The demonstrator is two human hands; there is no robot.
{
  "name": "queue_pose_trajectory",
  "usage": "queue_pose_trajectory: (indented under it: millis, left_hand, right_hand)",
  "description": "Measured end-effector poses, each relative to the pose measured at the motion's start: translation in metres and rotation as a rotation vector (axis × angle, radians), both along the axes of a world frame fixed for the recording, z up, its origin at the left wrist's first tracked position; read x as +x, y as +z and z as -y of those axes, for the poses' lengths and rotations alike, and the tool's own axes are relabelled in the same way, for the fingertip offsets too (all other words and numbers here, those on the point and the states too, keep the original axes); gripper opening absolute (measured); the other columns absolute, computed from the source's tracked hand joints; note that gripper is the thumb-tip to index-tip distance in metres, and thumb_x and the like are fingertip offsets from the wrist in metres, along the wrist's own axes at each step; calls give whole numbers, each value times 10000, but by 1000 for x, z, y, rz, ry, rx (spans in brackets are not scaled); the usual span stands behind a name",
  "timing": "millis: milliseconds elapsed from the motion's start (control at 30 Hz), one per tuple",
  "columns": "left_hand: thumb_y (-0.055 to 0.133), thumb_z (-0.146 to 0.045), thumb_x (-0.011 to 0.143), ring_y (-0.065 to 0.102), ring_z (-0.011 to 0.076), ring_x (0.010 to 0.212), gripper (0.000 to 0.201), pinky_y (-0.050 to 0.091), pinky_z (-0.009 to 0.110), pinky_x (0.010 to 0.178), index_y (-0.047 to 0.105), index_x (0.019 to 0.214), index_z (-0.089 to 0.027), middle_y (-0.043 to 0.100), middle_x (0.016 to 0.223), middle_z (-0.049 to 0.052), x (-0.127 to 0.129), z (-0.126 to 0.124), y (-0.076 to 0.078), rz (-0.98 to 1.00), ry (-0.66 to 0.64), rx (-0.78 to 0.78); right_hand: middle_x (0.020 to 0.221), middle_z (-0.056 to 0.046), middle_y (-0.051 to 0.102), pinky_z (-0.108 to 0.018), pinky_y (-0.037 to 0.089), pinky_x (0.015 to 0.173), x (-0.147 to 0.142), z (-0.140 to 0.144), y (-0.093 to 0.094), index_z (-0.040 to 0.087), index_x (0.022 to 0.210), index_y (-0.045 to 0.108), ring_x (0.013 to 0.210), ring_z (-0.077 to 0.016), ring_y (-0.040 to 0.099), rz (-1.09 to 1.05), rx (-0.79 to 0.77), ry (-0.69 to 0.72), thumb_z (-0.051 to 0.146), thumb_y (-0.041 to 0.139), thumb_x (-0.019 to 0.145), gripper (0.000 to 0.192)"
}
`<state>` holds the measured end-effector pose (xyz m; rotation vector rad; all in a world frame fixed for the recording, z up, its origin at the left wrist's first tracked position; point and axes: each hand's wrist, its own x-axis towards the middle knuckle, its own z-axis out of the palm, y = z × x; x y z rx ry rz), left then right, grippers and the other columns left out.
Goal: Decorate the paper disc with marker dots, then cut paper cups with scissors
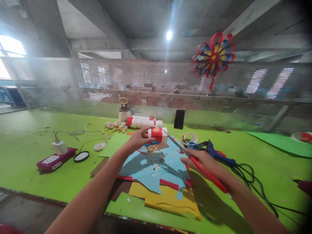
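Observation:
My left hand (139, 139) holds a small white and red paper roll (158, 134) above the table. My right hand (200, 161) grips red-handled scissors (195, 161), whose long metal blades point up and left toward the roll; the blade tip is close to the roll's right end. Under both hands lie sheets of blue paper (151, 170), yellow paper (170, 198) and red strips, with small paper scraps scattered on the blue sheet.
The green table (29, 139) carries a magenta power strip with white charger (55, 159), a round lid (81, 156), a glue bottle (124, 110), rolled paper tubes (143, 122), a black phone (179, 119), tape (190, 137) and a blue glue gun (216, 152) with black cable. A paper flower (214, 57) hangs on the mesh screen.

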<state>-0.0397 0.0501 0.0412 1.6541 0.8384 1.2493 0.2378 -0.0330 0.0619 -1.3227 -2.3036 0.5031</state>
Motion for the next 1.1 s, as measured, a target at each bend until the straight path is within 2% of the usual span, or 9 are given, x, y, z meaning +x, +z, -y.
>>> queue_pose_trajectory:
  millis: [233, 400, 633, 900, 1100]
  left_hand:
    - [782, -227, 674, 691, 189, 829, 620, 585, 336, 720, 560, 1248, -158, 706, 992, 106, 1, -6, -5, -42, 95, 48]
    - [773, -245, 665, 678, 182, 774, 618, 587, 321, 639, 568, 1244, -173, 699, 979, 82, 4, -3, -5, -105, 85, 73]
    - [690, -172, 666, 669, 176, 780, 596, 576, 271, 581, 564, 1248, -189, 692, 1005, 71, 13, 3, -7, -129, 105, 78]
    - [672, -204, 677, 665, 158, 736, 607, 577, 259, 567, 536, 1267, -167, 686, 978, 58, 25, 10, -10, -101, 180, 99]
    - [676, -250, 714, 640, 151, 619, 595, 554, 252, 473, 529, 1281, -145, 684, 850, 48, 34, 23, -7, -94, 270, 129]
  right_hand:
    - [1118, -209, 616, -473, 476, 870, -1, -3, -13, 110, 1244, 585, 1040, -350, 602, 283, 279, -209, 545, 473, 899, 566]
    - [1042, -181, 590, -454, 491, 852, -4, -4, -19, 102, 1247, 589, 962, -316, 597, 341, 443, -168, 512, 516, 894, 546]
    - [1061, -183, 592, -460, 494, 861, -10, -1, -23, 112, 1261, 578, 991, -327, 599, 346, 403, -174, 566, 504, 888, 593]
    - [983, -166, 619, -430, 499, 785, -15, 4, -23, 128, 1248, 580, 887, -311, 627, 368, 369, -195, 557, 434, 924, 557]
    - [957, -163, 648, -413, 495, 746, -13, 2, -25, 122, 1259, 578, 854, -312, 638, 364, 391, -186, 572, 416, 929, 582]
